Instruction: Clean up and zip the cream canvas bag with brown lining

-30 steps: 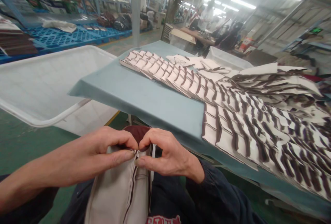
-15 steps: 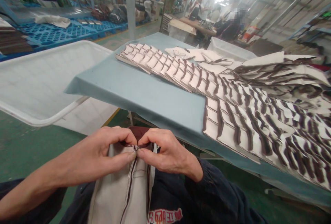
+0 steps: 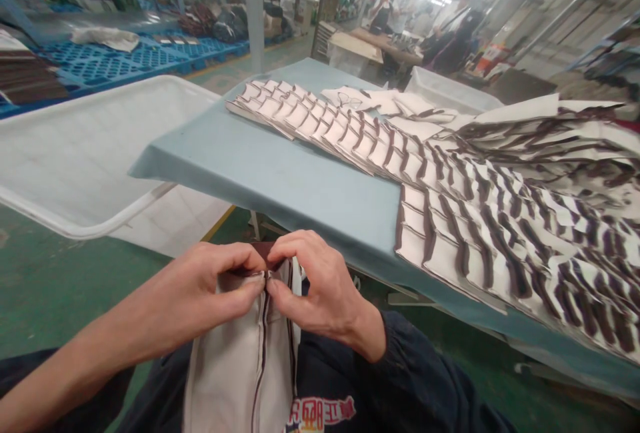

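Note:
A cream fabric piece (image 3: 235, 360) with dark brown edging hangs over my lap, its top end held up between both hands. My left hand (image 3: 220, 283) pinches the top edge just left of the dark seam, thumb in front and fingers behind. On the other side of that seam, my right hand (image 3: 320, 286) has its thumb at the edge and its index finger bent over the brown part at the top. The fingertips of the two hands nearly meet. What lies behind the fingers is hidden.
Ahead stands a table with a blue-grey cover (image 3: 300, 186). Overlapping rows of cream and brown pieces (image 3: 445, 226) lie on it. To the left is a large white bin (image 3: 100, 220). Blue shelving (image 3: 215, 53) stands behind, and people (image 3: 450, 26) are in the far background.
My right hand's index finger has lifted and bent more at the top edge. Both hands and the piece have shifted slightly, and the dark seam now hangs straighter.

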{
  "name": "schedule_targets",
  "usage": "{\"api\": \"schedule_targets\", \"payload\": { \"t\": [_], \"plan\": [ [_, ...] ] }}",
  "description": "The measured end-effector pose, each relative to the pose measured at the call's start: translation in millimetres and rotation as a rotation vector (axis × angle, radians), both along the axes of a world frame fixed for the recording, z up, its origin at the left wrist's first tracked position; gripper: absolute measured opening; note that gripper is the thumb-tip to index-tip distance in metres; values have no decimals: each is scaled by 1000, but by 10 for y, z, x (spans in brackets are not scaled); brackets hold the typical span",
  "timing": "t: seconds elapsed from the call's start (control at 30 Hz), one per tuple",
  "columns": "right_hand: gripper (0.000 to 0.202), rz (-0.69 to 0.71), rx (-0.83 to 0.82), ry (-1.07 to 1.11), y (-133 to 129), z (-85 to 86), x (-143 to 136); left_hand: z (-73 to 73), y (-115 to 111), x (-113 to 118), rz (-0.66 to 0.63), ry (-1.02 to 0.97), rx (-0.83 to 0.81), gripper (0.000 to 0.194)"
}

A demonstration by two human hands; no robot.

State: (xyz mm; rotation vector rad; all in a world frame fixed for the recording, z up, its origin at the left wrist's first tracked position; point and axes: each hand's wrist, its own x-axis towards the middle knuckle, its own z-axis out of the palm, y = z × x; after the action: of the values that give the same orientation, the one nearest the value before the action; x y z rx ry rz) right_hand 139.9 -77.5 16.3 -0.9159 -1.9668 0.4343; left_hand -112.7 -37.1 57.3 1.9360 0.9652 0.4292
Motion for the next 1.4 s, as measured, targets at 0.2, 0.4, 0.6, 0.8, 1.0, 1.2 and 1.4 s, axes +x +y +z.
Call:
{"api": "schedule_targets", "payload": {
  "t": [0.2,0.4,0.6,0.8,1.0,1.2,1.4],
  "plan": [
    [10,-133,66,-92,-141,33,-51,-144,-63,-19,36,-13,159,30],
    [16,-87,21,-139,-177,166,-32,-204,-154,-23,70,-6,306,26],
    [17,-101,-127,-40,-174,258,-64,-149,-170,4,91,10,168,29],
    [13,52,-606,193,-51,257,-79,53,-55,81,86,-27,-142,35],
    [15,89,-804,233,38,316,-60,-74,5,11,89,-93,-216,32],
    [28,201,-1025,385,108,298,-23,11,10,33,55,-45,-156,33],
    [19,135,-918,323,97,291,-47,108,-17,140,106,82,-96,34]
  ]
}}
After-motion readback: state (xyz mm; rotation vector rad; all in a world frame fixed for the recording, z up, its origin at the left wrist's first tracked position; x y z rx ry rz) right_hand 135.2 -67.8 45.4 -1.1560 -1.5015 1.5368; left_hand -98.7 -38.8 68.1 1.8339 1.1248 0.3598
